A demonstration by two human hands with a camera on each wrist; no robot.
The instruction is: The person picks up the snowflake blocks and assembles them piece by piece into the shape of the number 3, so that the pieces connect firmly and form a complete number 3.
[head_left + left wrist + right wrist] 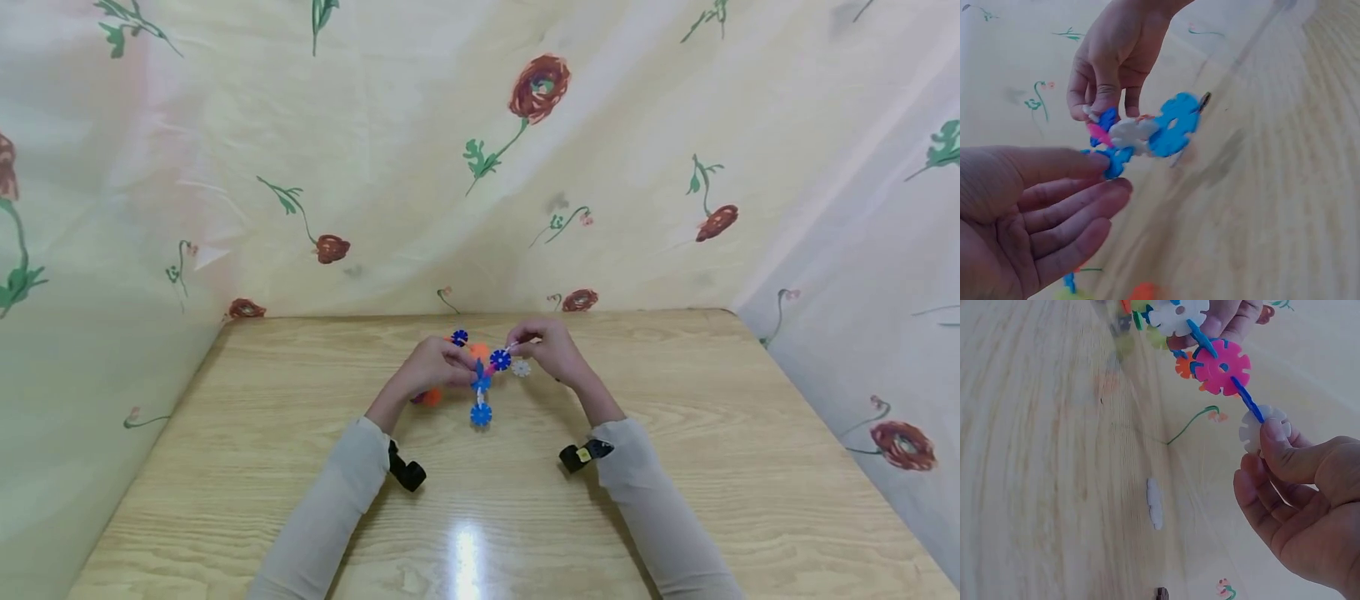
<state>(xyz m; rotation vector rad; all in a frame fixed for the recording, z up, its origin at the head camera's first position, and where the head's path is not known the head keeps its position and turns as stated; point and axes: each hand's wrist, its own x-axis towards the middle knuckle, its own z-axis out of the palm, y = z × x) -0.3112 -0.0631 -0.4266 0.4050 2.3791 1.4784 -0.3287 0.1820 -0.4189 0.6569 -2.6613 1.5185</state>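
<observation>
A chain of notched plastic snowflake discs hangs between my two hands. My left hand (435, 363) pinches a light blue disc (1116, 165) between thumb and fingers. With thumb and fingertips, my right hand (1310, 494) pinches a white disc (1250, 434) at the chain's other end. A dark blue disc (500, 360) slots into that white one, with a pink disc (1213, 370) beyond it. Towards me, another light blue disc (481, 415) ends a branch joined through a white disc (1132, 134). My left fingers partly hide the middle joints.
A loose white disc (521, 367) lies on the wooden table (495, 492) below my right hand. Around my left hand show an orange disc (432, 397) and a dark blue disc (460, 337). Flowered cloth (405, 167) rises behind the table.
</observation>
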